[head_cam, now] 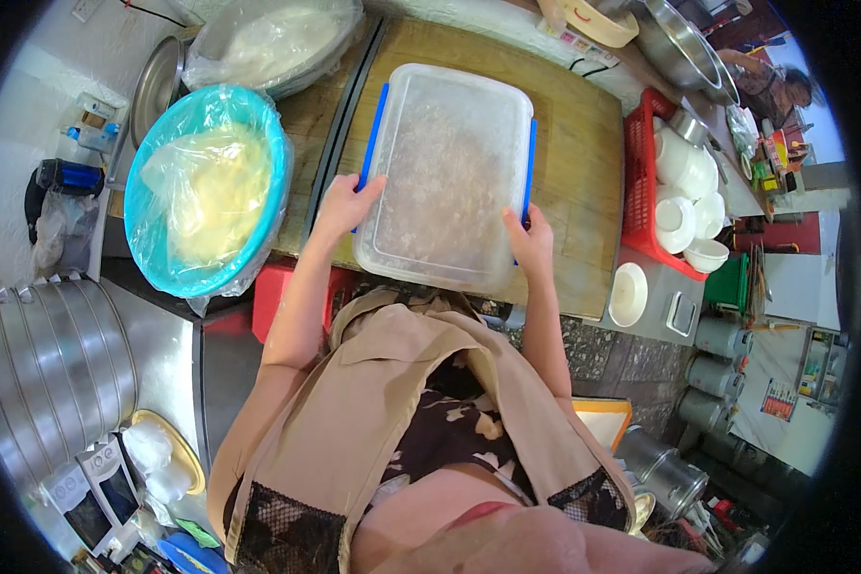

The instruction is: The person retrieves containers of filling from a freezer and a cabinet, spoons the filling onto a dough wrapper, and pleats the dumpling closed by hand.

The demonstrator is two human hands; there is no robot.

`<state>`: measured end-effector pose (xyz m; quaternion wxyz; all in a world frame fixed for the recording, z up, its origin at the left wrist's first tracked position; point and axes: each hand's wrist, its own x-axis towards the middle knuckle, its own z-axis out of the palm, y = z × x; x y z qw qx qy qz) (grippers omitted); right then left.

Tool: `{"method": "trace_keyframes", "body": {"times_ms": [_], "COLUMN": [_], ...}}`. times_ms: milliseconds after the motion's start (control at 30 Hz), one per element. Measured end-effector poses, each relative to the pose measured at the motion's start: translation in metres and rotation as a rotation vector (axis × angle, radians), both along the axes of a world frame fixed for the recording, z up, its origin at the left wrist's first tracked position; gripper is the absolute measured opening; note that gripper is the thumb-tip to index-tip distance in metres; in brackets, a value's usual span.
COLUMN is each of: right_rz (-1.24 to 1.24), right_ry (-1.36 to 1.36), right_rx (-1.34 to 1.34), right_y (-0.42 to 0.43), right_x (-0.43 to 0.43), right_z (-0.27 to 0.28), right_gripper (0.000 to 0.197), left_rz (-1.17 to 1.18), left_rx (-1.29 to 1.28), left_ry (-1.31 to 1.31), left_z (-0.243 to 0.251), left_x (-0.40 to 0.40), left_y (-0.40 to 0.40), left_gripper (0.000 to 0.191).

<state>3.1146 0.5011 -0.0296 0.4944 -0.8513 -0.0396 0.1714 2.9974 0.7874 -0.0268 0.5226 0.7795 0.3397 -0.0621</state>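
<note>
A rectangular plastic container with a translucent lid (448, 172) and blue side clips lies over the wooden worktop (581, 158) before me. My left hand (348, 206) grips its left side at the blue clip, and my right hand (531, 240) grips its right side by the other clip. The contents look pale brown and blurred through the lid. Left of the container, a turquoise basin (135, 208) lined with clear plastic holds pale yellow dough (226, 190). Whether the container rests fully on the worktop I cannot tell.
Behind the turquoise basin is a metal basin under plastic wrap (276, 46). At right, a red basket (638, 172) holds white bowls, with a white dish (628, 294) beside it. Stacked metal steamers (54, 373) stand at lower left. Another person (778, 90) is at the far upper right.
</note>
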Motion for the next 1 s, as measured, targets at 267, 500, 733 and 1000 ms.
{"method": "trace_keyframes", "body": {"times_ms": [267, 500, 733, 1000], "right_rz": [0.041, -0.001, -0.198, -0.05], "right_ry": [-0.269, -0.087, 0.593, -0.593], "right_rx": [-0.124, -0.079, 0.586, -0.357], "right_y": [0.001, -0.003, 0.004, 0.037], "right_x": [-0.005, 0.012, 0.045, 0.023], "right_z": [-0.016, -0.01, -0.018, -0.036], "right_gripper": [0.029, 0.034, 0.044, 0.05], "left_rz": [-0.027, -0.065, 0.09, 0.005], "left_rx": [0.5, 0.483, -0.097, 0.71], "left_ry": [-0.062, -0.1, -0.189, -0.087], "left_z": [-0.01, -0.011, -0.02, 0.005], "left_x": [-0.001, 0.012, 0.017, 0.021], "left_y": [-0.019, -0.011, -0.008, -0.021], "left_gripper": [0.055, 0.052, 0.054, 0.058]}}
